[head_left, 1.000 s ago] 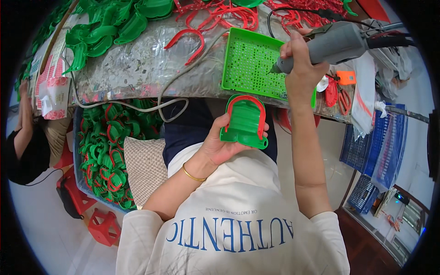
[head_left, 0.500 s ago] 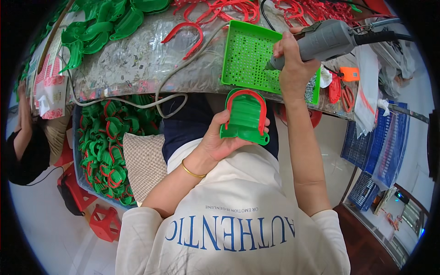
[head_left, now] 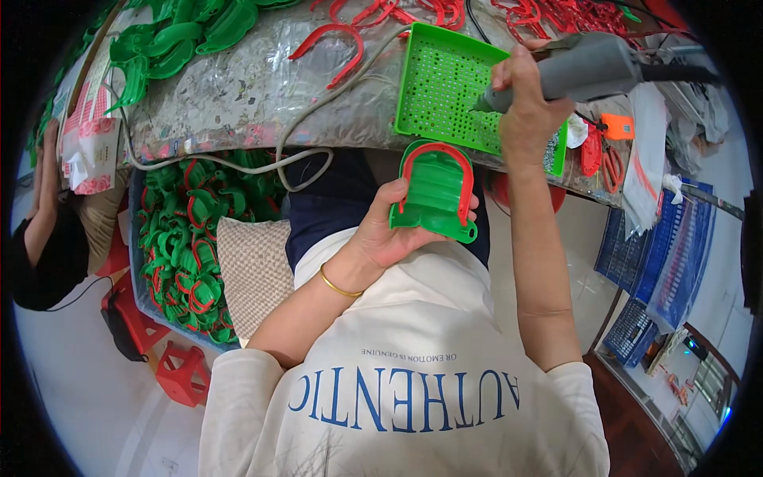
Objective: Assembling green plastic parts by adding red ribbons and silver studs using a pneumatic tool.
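My left hand (head_left: 387, 233) grips a curved green plastic part (head_left: 433, 191), its thumb at the left edge and fingers around beneath it. A red U-shaped strip (head_left: 466, 176) sits on this part, its curve toward the table. My right hand (head_left: 531, 119) is wrapped round a grey electric screwdriver (head_left: 592, 67). The driver's tip points left and hangs over a bright green perforated tray (head_left: 404, 103) at the table's edge. Small silver screws (head_left: 551, 151) lie in the tray's right end, partly hidden by my right wrist.
Loose red U-shaped strips (head_left: 350, 48) and green parts (head_left: 163, 52) lie on the table (head_left: 230, 103). A grey cable (head_left: 290, 131) loops over its front edge. At my left stands a bin (head_left: 147, 306) full of green-and-red pieces. Another person's arm (head_left: 44, 191) is at far left.
The whole view has shifted slightly, so things appear farther right and higher. Both hands keep their holds, and the driver's tip stays over the tray.
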A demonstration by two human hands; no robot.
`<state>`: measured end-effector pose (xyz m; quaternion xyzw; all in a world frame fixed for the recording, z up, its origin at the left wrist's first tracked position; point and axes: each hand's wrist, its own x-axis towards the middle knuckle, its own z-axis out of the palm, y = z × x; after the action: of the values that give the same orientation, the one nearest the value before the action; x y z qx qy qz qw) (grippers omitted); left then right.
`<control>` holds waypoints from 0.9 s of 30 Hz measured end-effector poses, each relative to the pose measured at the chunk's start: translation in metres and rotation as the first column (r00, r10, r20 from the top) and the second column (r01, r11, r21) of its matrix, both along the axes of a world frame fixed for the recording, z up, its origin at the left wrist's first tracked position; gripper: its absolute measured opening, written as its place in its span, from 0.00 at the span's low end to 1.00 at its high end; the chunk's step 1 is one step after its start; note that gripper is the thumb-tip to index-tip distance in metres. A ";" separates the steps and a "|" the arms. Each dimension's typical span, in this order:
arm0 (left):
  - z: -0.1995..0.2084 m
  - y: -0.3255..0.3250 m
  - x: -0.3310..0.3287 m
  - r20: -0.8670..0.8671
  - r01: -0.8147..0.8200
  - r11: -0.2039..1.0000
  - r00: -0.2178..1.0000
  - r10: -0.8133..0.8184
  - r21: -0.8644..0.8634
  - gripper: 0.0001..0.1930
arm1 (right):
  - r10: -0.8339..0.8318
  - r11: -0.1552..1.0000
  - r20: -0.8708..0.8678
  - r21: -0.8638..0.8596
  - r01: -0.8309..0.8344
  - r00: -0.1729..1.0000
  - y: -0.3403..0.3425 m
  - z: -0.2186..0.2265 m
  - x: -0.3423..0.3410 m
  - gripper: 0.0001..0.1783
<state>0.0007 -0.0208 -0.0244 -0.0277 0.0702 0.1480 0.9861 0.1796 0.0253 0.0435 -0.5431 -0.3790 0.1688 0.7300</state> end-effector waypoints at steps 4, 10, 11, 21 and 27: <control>0.000 0.000 0.000 0.007 -0.007 1.000 1.000 0.007 0.003 0.39 | 0.041 0.997 -0.023 0.072 -0.039 0.999 -0.007 0.026 -0.002 0.10; 0.003 0.000 -0.002 0.005 -0.025 1.000 1.000 0.025 0.012 0.38 | 0.277 0.954 -0.199 0.175 -0.244 0.940 -0.020 0.052 -0.029 0.11; 0.006 0.000 -0.001 -0.009 -0.024 1.000 1.000 0.024 0.006 0.38 | 0.257 0.962 -0.193 0.143 -0.232 0.947 -0.023 0.052 -0.033 0.11; 0.004 0.000 -0.003 -0.010 -0.032 0.999 0.999 0.033 0.024 0.38 | 0.249 0.963 -0.169 0.144 -0.226 0.954 -0.023 0.041 -0.041 0.11; 0.004 0.000 -0.003 0.005 -0.039 0.999 0.999 0.039 0.022 0.39 | 0.252 0.964 -0.185 0.132 -0.230 0.950 -0.023 0.037 -0.042 0.12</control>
<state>-0.0020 -0.0210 -0.0208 -0.0187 0.0659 0.1680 0.9834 0.1375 0.0027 0.0802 -0.4322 -0.3759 0.2897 0.7668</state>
